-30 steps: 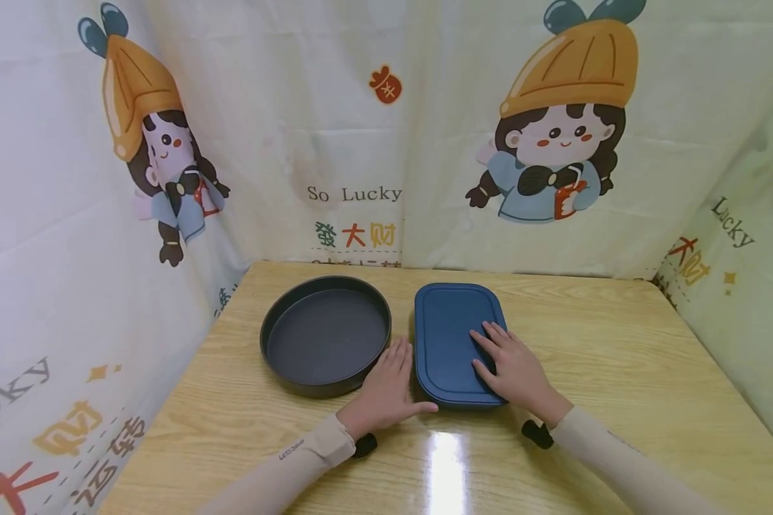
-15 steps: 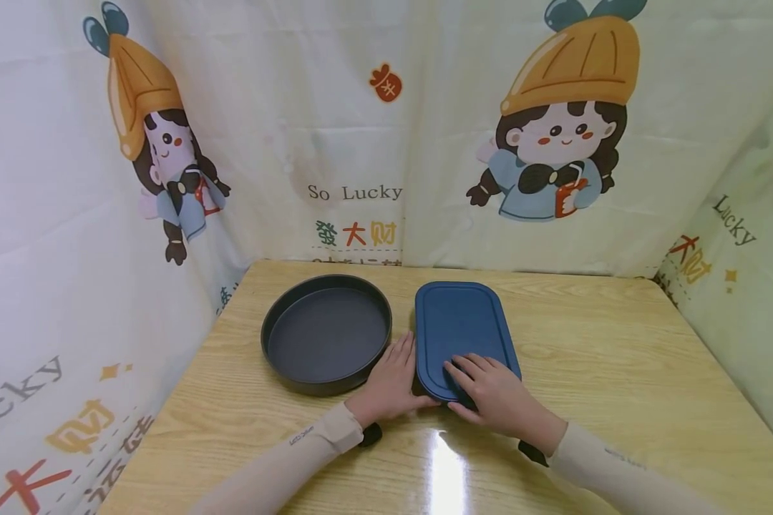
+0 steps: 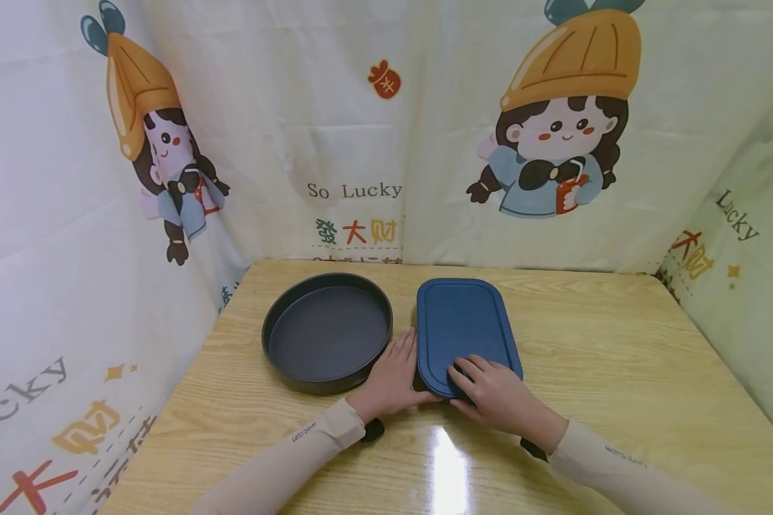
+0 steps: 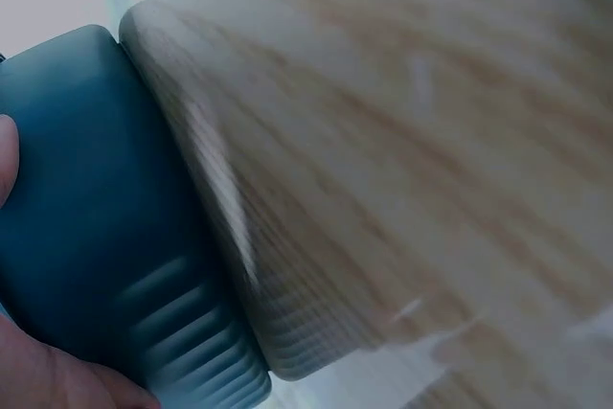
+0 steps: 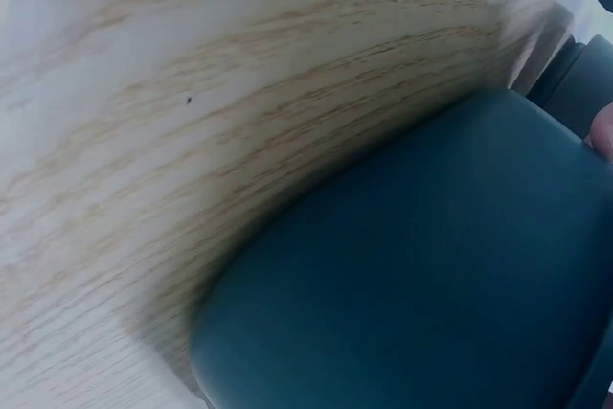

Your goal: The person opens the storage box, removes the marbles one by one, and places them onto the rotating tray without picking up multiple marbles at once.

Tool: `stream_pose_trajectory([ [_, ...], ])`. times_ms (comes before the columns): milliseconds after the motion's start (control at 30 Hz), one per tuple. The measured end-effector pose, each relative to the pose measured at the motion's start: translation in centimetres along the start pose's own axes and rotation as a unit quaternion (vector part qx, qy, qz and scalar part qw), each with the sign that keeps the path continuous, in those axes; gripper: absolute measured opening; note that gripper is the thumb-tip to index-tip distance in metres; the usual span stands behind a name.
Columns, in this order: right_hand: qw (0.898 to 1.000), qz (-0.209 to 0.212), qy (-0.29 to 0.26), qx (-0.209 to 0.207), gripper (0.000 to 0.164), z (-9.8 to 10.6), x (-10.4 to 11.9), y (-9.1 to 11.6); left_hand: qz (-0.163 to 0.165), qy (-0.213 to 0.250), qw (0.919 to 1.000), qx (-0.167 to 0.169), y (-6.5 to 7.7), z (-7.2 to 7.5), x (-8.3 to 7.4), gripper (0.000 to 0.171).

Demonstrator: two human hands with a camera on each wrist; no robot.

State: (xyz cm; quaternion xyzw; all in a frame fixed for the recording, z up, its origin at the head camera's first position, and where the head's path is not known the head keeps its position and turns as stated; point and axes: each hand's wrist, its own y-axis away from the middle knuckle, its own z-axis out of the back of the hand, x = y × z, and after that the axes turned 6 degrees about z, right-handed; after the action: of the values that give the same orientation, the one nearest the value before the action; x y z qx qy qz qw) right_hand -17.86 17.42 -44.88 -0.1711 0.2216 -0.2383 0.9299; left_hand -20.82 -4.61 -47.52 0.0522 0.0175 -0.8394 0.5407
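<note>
A blue rectangular lidded container (image 3: pixel 467 315) stands on the wooden table. Along its left side rests my left hand (image 3: pixel 389 375), fingers straight and thumb reaching to the near left corner. My right hand (image 3: pixel 502 397) grips the container's near right part, with curled fingertips on the lid and the thumb low at the near edge. In the left wrist view, the container's wall (image 4: pixel 86 170) has ridges near its base, and parts of the hand show at the left. The right wrist view shows another smooth wall (image 5: pixel 412 265) close up; most of that hand is hidden there.
A round black pan (image 3: pixel 328 336) stands just left of the left hand, with its rim close to the fingers. The wooden table (image 3: pixel 618 357) extends to the right. Printed curtains (image 3: pixel 354 129) enclose the back and sides.
My right hand has moved from the container's right side toward its near edge, and its fingers have curled. The container looks slightly turned. My left hand has barely moved.
</note>
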Motion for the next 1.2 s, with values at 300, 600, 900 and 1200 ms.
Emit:
stream_pose_trajectory([
  [300, 0.999, 0.013, 0.003, -0.041, 0.037, -0.23, -0.09, 0.05, 0.002, 0.008, 1.0000, 0.003, -0.22, 0.12, 0.00, 0.110],
  [600, 0.996, 0.032, 0.002, -0.079, 0.040, -0.33, 0.02, 0.13, -0.003, 0.006, 1.0000, -0.001, -0.20, 0.15, -0.02, 0.109],
  [900, 0.996, 0.032, -0.017, -0.085, 0.029, -0.18, 0.08, 0.09, 0.000, 0.013, 0.9999, -0.003, -0.26, 0.11, 0.00, 0.110],
  [1200, 0.995, 0.030, -0.023, -0.087, 0.029, -0.09, -0.04, -0.07, 0.000, 0.007, 1.0000, 0.000, -0.22, 0.17, -0.06, 0.109],
])
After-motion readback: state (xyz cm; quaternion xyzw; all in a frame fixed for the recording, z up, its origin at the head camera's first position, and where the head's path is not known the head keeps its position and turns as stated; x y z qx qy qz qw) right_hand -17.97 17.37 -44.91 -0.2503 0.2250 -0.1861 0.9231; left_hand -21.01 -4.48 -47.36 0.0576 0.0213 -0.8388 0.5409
